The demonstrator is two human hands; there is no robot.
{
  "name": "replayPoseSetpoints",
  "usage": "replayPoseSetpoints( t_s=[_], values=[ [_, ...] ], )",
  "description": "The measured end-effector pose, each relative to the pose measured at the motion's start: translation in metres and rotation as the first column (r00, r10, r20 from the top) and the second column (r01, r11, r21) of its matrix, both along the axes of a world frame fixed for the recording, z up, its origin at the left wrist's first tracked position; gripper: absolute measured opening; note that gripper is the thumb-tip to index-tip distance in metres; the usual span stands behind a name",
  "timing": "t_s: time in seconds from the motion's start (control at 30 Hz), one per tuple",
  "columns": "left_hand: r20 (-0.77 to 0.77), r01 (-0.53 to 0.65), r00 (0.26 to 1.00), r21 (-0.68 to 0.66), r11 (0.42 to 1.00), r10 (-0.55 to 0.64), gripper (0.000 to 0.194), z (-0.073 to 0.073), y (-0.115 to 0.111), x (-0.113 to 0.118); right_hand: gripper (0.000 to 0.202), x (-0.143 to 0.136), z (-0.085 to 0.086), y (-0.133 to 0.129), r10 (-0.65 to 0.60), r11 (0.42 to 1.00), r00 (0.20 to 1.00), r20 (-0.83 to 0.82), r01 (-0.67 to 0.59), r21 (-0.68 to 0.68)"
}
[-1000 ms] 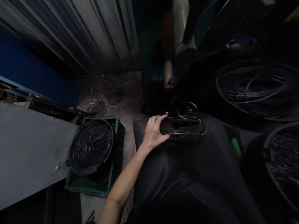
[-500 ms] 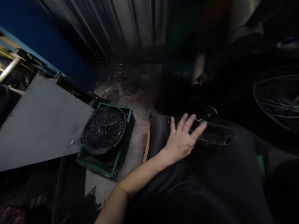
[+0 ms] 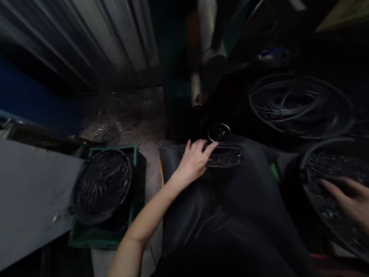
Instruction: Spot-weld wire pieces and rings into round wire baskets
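Observation:
My left hand [image 3: 193, 160] rests palm down, its fingers slightly spread, over the left end of a long rounded wire frame [image 3: 226, 156]. That wire frame lies flat on a dark apron-like sheet [image 3: 197, 215] across my lap. Just beyond it is a small round metal ring [image 3: 219, 132]. Over at the right, my right hand [image 3: 361, 207] hovers above or reaches into a black tub [image 3: 317, 213] with many small dark pieces. Its thumb and forefinger are apart and nothing shows between them; the other fingers are partly hidden.
A black basin of coiled dark wire [image 3: 103, 186] sits on a green crate [image 3: 93, 239] at left, beside a grey panel [image 3: 22, 200]. Behind the right tub stands another tub of wire coils [image 3: 297, 102]. Corrugated metal [image 3: 113, 28] and a pale pipe [image 3: 209, 20] rise at the back.
My view has swung right, so things shift left in the picture. My right hand has come into view at the right tub. My left hand stays on the wire frame, its fingers lower.

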State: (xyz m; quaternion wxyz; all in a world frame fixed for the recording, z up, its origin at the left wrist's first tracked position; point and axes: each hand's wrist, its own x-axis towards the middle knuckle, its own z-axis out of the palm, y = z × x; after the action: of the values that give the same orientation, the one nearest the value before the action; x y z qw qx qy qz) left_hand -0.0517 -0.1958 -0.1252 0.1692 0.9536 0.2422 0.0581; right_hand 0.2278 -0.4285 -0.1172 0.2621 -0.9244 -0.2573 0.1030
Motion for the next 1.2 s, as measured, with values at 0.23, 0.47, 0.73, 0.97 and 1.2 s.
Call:
replayPoseSetpoints(
  t_s=[0.23, 0.47, 0.73, 0.97, 1.2],
  values=[
    [0.026, 0.009, 1.0, 0.008, 1.0, -0.01, 0.069, 0.001, 0.001, 0.004, 0.045, -0.095, 0.015, 0.077, 0.242, 0.945, 0.699, -0.673, -0.011, 0.328],
    [0.126, -0.104, 0.987, 0.058, 0.993, 0.096, 0.064, 0.008, 0.009, 0.0, 0.049, -0.125, 0.008, 0.139, 0.398, 0.862, 0.622, -0.675, -0.002, 0.507],
    [0.211, -0.2, 0.961, 0.096, 0.975, 0.176, 0.062, 0.009, 0.023, -0.002, 0.033, -0.138, 0.004, 0.17, 0.417, 0.811, 0.798, -0.435, -0.11, 0.575],
    [0.265, -0.236, 0.939, 0.039, 0.971, 0.217, 0.062, 0.009, 0.037, -0.005, 0.025, -0.151, -0.006, 0.182, 0.369, 0.777, 0.927, 0.063, -0.345, 0.527],
    [0.305, -0.279, 0.919, 0.058, 0.959, 0.249, 0.059, 0.009, 0.049, -0.004, 0.024, -0.153, -0.018, 0.202, 0.35, 0.731, 0.918, 0.189, -0.393, 0.557]
  ],
)
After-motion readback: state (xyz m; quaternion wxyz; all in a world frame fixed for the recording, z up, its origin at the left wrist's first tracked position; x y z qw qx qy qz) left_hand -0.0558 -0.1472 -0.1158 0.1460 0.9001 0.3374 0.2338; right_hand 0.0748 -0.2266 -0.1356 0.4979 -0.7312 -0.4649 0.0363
